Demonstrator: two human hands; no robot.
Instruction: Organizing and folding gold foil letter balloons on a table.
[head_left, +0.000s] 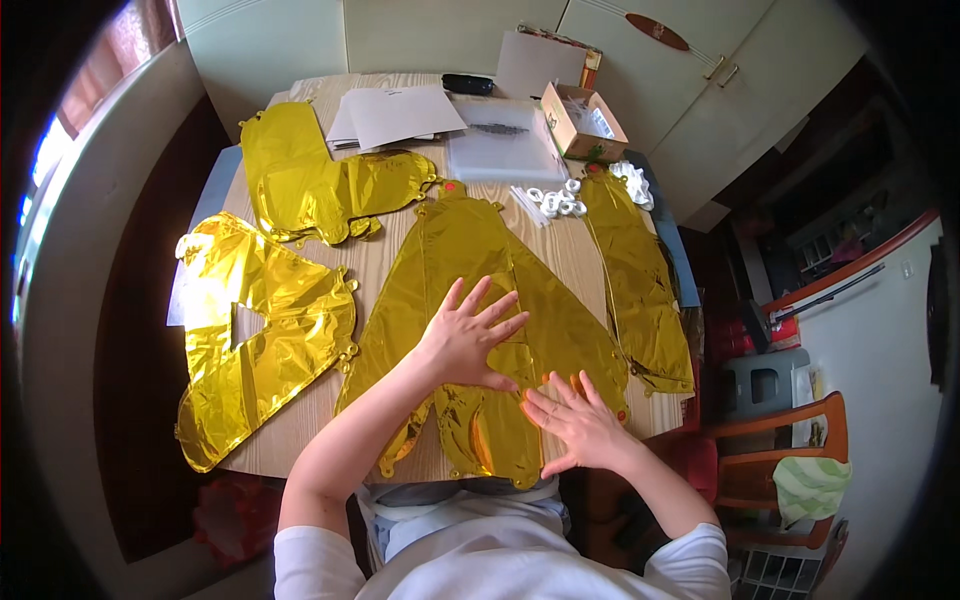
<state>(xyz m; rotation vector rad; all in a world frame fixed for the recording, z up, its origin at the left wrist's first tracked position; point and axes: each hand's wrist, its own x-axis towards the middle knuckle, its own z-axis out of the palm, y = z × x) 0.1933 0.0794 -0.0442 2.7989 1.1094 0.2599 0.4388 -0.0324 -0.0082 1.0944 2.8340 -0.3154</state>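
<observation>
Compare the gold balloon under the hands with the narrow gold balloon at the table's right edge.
The balloon under the hands is wide and triangular; the narrow balloon is a slim strip. The left hand and right hand press flat on the wide one; the narrow one lies untouched. Both are flat, uninflated gold foil on the wooden table.

Home dining room: wooden table (400,262), cupboards (700,90), chair (790,445).

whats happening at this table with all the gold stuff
A person is pressing both hands flat on a deflated gold foil letter balloon lying on a wooden table. The left hand rests near its middle, the right hand on its lower right leg. Three more flat gold foil balloons lie around it, with papers and a small cardboard box at the far end.
</observation>
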